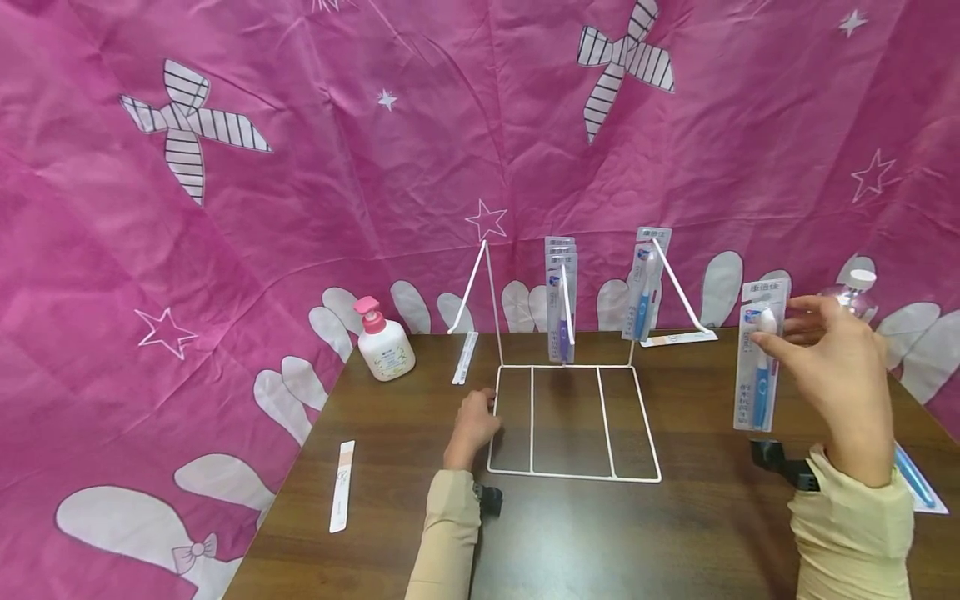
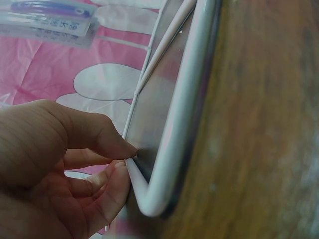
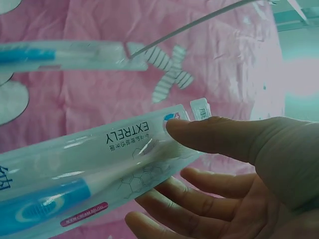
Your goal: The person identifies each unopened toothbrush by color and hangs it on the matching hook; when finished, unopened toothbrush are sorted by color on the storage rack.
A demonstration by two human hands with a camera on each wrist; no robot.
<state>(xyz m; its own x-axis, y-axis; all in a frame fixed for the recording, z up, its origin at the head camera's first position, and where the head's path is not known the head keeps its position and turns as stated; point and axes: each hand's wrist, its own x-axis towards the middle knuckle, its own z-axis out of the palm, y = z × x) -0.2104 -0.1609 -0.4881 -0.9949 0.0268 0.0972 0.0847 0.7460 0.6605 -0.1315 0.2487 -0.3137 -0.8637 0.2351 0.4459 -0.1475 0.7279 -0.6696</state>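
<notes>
My right hand (image 1: pixel 840 367) pinches a packaged blue toothbrush (image 1: pixel 761 358) near its top and holds it upright above the right part of the table. In the right wrist view the thumb presses on the front of this toothbrush pack (image 3: pixel 94 174). My left hand (image 1: pixel 474 423) pinches the left side bar of a white wire display rack (image 1: pixel 573 477); the left wrist view shows thumb and fingers on the bar. Packaged purple toothbrushes (image 1: pixel 559 308) hang from the rack's middle hook. One packaged blue toothbrush (image 1: pixel 643 292) hangs from the right hook, while the left hook (image 1: pixel 468 287) bears nothing.
A white pump bottle (image 1: pixel 386 348) with a pink top stands at the back left. Narrow white packets (image 1: pixel 342 487) lie on the table (image 1: pixel 405 450). Another packaged blue toothbrush (image 1: pixel 917 482) lies at the right, and a clear bottle (image 1: pixel 857 293) stands behind my right hand.
</notes>
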